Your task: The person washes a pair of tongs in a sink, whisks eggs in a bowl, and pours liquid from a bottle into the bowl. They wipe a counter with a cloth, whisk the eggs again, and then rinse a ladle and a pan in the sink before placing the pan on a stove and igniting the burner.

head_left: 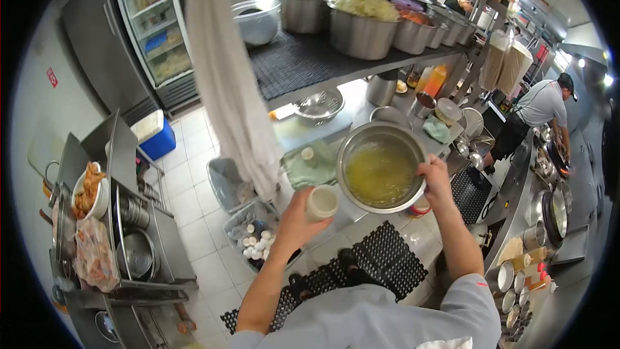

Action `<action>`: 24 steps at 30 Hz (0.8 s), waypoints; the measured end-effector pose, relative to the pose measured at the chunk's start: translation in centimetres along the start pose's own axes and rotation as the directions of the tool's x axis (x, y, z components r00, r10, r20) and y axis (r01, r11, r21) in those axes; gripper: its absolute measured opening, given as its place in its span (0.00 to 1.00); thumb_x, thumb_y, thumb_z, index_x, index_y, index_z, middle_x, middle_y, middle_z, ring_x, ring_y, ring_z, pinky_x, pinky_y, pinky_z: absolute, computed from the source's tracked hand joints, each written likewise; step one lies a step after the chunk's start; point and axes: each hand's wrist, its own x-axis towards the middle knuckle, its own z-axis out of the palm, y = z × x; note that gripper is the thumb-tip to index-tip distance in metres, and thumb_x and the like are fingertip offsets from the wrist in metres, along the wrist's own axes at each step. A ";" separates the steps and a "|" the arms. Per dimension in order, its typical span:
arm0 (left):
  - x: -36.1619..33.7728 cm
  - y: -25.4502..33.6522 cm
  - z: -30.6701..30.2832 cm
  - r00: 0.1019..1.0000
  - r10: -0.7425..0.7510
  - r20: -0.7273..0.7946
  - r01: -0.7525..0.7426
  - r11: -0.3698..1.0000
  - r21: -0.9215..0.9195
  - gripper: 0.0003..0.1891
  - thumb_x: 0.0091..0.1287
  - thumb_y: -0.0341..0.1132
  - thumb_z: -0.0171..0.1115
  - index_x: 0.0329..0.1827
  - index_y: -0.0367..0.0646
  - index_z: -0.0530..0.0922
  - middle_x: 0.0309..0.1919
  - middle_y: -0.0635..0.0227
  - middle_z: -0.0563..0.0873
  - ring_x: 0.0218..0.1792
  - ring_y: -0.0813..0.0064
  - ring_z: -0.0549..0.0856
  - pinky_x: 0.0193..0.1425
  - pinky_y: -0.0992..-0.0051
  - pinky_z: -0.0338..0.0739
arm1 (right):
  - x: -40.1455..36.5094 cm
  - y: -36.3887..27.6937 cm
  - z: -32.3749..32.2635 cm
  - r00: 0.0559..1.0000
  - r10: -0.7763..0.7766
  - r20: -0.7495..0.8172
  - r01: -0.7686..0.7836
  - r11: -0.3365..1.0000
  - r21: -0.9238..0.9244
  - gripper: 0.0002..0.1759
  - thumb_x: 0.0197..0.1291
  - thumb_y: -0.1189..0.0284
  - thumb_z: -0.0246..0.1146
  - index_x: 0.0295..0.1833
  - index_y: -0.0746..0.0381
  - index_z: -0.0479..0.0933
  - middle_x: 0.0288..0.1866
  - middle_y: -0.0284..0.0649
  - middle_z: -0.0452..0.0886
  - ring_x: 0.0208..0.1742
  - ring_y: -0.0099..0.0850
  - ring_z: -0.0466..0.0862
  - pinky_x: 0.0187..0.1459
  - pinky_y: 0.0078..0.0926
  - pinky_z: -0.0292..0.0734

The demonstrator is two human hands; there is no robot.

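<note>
My right hand (437,183) grips the rim of a round steel bowl (347,190), its thumb over the edge. Yellowish-green liquid (381,173) covers the bottom of the bowl. Just left of it, my left hand (296,223) is wrapped round a small pale cylindrical container (322,203), seen from its end; what is inside I cannot make out. Behind the two vessels, a green cloth (303,171) lies on the steel counter with a small pale bottle (307,154) standing on it.
Large steel pots (363,32) of cut vegetables line the shelf above the counter. A long white cloth (226,77) hangs at left. Bins (255,229) stand below, one containing eggshells. A black perforated mat (387,255) covers the floor. Another person (542,103) works at the right-hand stoves.
</note>
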 end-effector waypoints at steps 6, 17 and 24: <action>8.8 4.0 9.2 0.995 0.054 0.085 -0.061 0.995 0.083 0.41 0.48 0.42 0.78 0.65 0.40 0.67 0.57 0.53 0.77 0.58 0.56 0.79 0.61 0.65 0.73 | 8.9 -5.8 -8.0 0.995 -0.096 0.017 0.097 0.994 -0.057 0.09 0.41 0.87 0.56 0.26 0.61 0.70 0.24 0.32 0.74 0.22 0.23 0.72 0.23 0.20 0.66; 15.8 6.9 17.6 0.995 0.045 0.090 -0.051 0.997 0.056 0.41 0.48 0.44 0.77 0.64 0.39 0.68 0.57 0.52 0.78 0.60 0.53 0.76 0.63 0.61 0.71 | 18.5 -8.4 -11.9 0.972 -0.182 0.146 0.198 0.975 -0.100 0.10 0.45 0.86 0.56 0.22 0.59 0.67 0.22 0.30 0.72 0.22 0.21 0.70 0.25 0.20 0.63; 17.2 4.8 18.0 0.999 0.001 0.053 -0.006 0.995 0.097 0.40 0.48 0.45 0.76 0.63 0.41 0.68 0.58 0.54 0.77 0.59 0.52 0.76 0.63 0.60 0.71 | 20.8 -7.2 -10.3 0.968 -0.200 0.152 0.221 0.965 -0.139 0.09 0.43 0.87 0.57 0.23 0.60 0.69 0.24 0.29 0.72 0.26 0.20 0.69 0.29 0.18 0.62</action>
